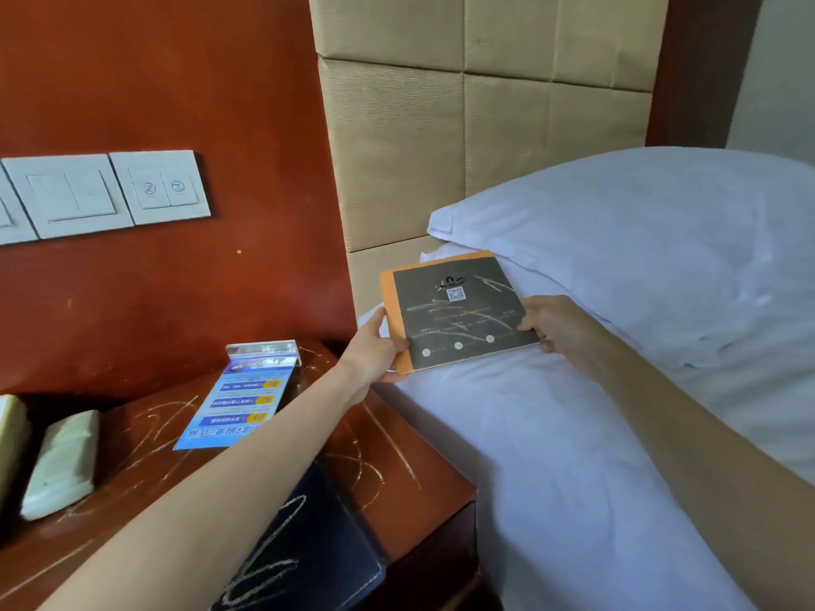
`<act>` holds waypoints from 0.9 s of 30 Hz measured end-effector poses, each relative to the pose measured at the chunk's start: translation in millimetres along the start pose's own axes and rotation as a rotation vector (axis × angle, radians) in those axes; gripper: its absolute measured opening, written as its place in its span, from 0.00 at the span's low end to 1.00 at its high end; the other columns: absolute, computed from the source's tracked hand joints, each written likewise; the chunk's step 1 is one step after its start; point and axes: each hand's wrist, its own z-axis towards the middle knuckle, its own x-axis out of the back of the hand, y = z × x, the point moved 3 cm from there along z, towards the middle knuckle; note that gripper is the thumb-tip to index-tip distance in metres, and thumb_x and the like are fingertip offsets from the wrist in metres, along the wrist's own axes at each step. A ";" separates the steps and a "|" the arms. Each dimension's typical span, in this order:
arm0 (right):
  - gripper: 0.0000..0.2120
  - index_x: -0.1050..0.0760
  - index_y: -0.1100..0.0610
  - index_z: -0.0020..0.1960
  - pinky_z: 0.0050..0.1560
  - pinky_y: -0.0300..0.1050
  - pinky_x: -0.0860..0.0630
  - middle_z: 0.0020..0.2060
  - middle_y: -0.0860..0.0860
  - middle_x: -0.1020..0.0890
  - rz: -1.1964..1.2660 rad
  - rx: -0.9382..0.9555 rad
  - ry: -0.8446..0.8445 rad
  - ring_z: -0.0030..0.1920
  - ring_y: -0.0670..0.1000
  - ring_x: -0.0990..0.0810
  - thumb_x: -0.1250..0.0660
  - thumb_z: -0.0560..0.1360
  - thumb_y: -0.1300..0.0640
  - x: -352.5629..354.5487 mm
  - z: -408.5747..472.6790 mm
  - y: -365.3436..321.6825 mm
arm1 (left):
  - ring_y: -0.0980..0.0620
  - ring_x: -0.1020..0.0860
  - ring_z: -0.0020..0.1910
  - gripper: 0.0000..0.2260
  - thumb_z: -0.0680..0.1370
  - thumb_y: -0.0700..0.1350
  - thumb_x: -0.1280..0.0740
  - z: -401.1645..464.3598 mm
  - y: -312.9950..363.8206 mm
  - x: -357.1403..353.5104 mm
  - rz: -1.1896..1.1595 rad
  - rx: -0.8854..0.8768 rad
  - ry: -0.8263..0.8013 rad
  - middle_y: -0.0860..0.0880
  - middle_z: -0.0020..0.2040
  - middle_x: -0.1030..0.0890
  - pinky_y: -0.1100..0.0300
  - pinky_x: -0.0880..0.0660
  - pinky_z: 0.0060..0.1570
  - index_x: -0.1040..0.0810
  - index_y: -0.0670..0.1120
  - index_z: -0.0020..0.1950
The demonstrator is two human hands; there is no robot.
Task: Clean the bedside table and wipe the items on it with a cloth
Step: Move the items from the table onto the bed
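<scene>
A flat card (458, 313), dark grey on orange and streaked with pale scribbles, lies at the near edge of the white bed (551, 456), just in front of the pillow. My left hand (375, 350) grips its left edge, thumb on top. My right hand (555, 328) holds its right edge. The reddish wooden bedside table (397, 469) is below left, its top covered in chalky scribble marks. No cloth is in view.
On the table lie a blue leaflet in a clear acrylic stand (240, 396), tipped flat, a dark folder (317, 553) with scribbles, and two pale green packets (61, 460). Wall switches (110, 191) sit above. A white pillow (652, 240) leans against the padded headboard (463, 125).
</scene>
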 end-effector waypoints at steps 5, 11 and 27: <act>0.12 0.24 0.55 0.51 0.30 0.41 0.36 0.32 0.52 0.29 0.073 -0.036 0.056 0.30 0.50 0.34 0.33 0.72 0.68 2.4 2.5 -0.2 | 0.54 0.22 0.37 0.14 0.80 0.36 0.39 5.4 0.8 -3.7 -0.123 0.054 0.053 0.52 0.42 0.20 0.63 0.20 0.33 0.28 0.52 0.63; 0.02 0.23 0.60 0.45 0.32 0.41 0.35 0.41 0.56 0.24 0.226 -0.035 0.109 0.31 0.49 0.31 0.32 0.72 0.64 6.2 0.6 2.3 | 0.52 0.25 0.30 0.04 0.80 0.38 0.38 7.9 14.4 -4.5 -0.193 0.112 0.153 0.47 0.36 0.24 0.67 0.25 0.23 0.26 0.41 0.47; 0.08 0.20 0.52 0.45 0.45 0.40 0.27 0.49 0.52 0.17 -0.037 0.225 0.187 0.49 0.52 0.21 0.34 0.72 0.63 6.9 -4.4 -4.2 | 0.51 0.22 0.53 0.11 0.82 0.41 0.41 -10.2 -4.5 9.7 0.025 0.140 0.120 0.46 0.56 0.20 0.59 0.23 0.50 0.23 0.43 0.61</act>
